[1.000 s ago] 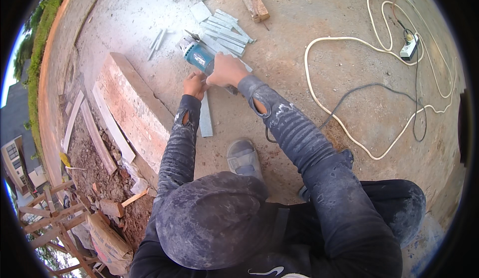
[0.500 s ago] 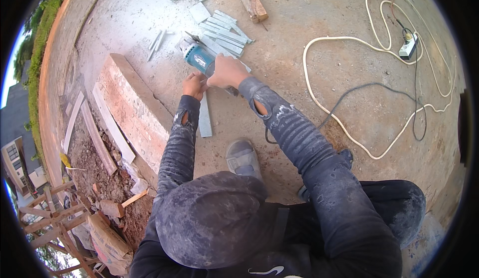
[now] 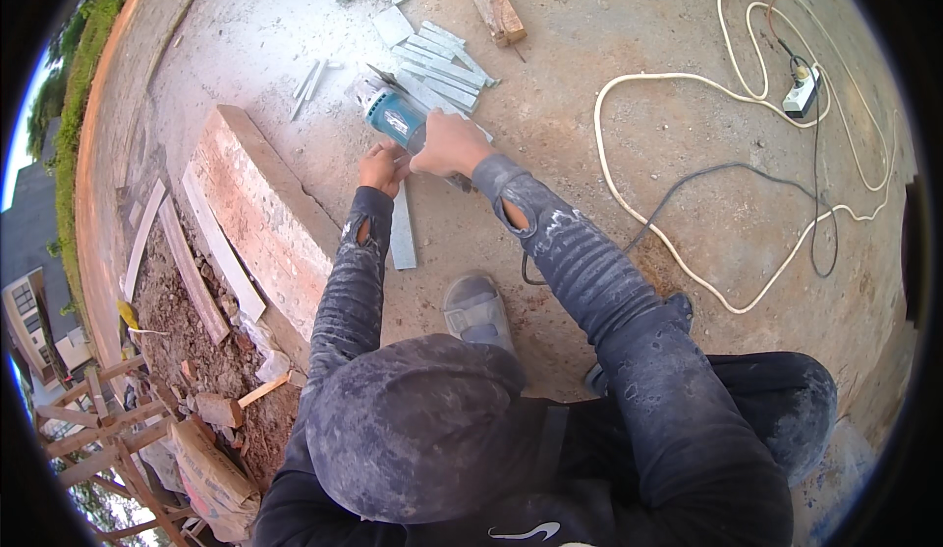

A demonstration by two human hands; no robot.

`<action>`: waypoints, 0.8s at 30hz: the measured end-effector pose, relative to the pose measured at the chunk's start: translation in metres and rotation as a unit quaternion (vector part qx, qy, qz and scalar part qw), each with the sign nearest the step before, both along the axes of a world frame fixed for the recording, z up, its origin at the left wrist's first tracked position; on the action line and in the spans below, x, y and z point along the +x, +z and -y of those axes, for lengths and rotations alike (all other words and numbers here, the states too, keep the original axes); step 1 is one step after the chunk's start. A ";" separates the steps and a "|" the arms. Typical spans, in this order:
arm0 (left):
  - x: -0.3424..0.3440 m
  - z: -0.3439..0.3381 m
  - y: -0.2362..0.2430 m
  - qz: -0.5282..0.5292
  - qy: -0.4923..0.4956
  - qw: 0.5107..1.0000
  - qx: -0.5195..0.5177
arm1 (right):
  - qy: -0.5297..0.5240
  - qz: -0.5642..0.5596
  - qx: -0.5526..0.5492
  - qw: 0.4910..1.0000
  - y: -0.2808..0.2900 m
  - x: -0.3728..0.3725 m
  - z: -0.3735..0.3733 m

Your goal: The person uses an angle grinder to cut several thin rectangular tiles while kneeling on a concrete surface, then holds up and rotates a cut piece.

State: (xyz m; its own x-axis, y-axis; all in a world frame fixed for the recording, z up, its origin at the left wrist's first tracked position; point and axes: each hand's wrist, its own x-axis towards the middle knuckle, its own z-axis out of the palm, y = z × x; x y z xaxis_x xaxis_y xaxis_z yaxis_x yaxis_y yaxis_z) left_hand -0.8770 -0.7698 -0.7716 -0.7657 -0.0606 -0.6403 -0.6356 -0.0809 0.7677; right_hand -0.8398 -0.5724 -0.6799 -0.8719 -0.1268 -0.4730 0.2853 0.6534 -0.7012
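My right hand is wrapped round the body of a teal angle grinder, its disc end pointing away from me. Close beside it, my left hand has its fingers closed on the upper part of a long grey tile strip. The strip's lower end reaches back toward my shoe; its upper end is hidden under the hands and the tool. Just beyond the grinder, several cut grey tile strips lie in a loose pile, with thinner slivers to their left.
A concrete block lies left of my arms, with long strips beside it. A timber piece lies at the far side. To the right, a white cable loops round to a power strip. My shoe stands below the tile strip.
The grinder and my right hand have shifted very slightly to the right. My left hand and the tile strip look nearly unchanged.
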 end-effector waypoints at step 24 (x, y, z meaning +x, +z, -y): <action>-0.001 0.001 -0.007 0.002 0.003 1.000 0.003 | -0.016 -0.016 -0.002 1.000 0.001 0.014 -0.005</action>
